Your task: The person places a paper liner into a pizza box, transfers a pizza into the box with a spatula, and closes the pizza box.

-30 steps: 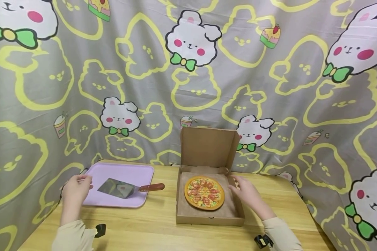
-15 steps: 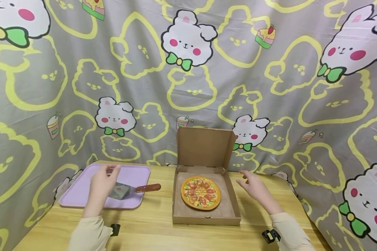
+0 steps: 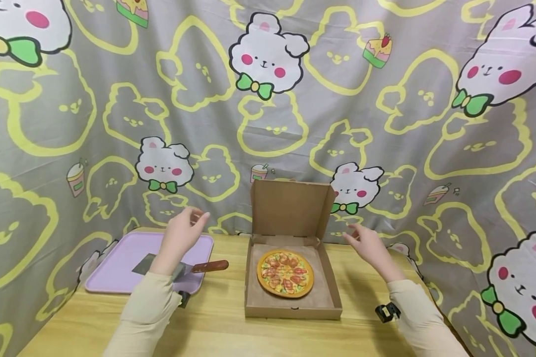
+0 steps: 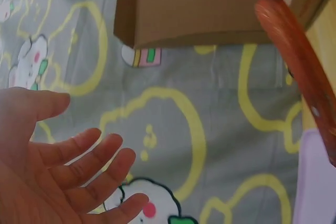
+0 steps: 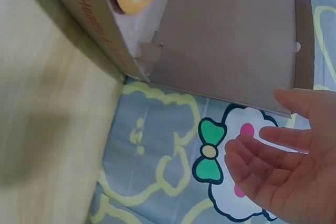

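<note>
My left hand (image 3: 184, 235) hovers above the right part of the tray, near the pizza server's (image 3: 210, 267) wooden handle. Its fingers are loosely bent with nothing in them, as the left wrist view of the hand (image 4: 79, 169) confirms. The server's metal blade lies on the lilac tray (image 3: 104, 267), partly hidden by my left forearm, and its handle juts past the tray's right rim. My right hand (image 3: 369, 243) is raised right of the cardboard pizza box (image 3: 293, 312), holding nothing. Inside that box, on brown paper, sits a round toy-looking pizza (image 3: 286, 273); the lid (image 3: 291, 208) stands upright.
A light wooden table (image 3: 210, 332) carries the tray on the left and the box right of centre. Behind and on both sides hangs a grey curtain (image 3: 214, 119) with cartoon bunnies, close to the table's back edge.
My left hand has gone from the tray's left side rightward and up, across the tray. My right hand has lifted off to the right from beside the box's right wall.
</note>
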Motion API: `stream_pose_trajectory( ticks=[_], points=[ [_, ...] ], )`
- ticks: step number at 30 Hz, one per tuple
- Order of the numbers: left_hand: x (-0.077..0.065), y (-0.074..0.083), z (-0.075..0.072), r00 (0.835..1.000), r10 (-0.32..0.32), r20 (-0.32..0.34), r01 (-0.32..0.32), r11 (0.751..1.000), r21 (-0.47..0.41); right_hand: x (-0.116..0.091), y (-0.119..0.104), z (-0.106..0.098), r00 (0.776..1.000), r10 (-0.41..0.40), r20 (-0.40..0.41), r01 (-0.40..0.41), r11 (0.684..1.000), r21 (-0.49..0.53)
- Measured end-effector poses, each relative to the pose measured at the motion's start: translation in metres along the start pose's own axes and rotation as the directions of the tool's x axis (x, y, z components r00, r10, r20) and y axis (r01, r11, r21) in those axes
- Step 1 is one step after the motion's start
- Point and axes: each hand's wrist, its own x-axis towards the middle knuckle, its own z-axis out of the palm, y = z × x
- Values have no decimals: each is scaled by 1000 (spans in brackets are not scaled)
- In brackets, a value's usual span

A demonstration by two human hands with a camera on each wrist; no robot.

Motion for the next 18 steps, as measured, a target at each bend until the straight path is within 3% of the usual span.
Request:
stream_pose_trajectory(
  ticks=[11,18],
  points=[
    [42,44,22,994,80,74,-81,997,9,38,-5,-15,998,58,-23,-57,998,16],
    [71,62,42,986,105,130,-116,989,86,59,-7,-12,993,122,8,-122,989,84]
  ],
)
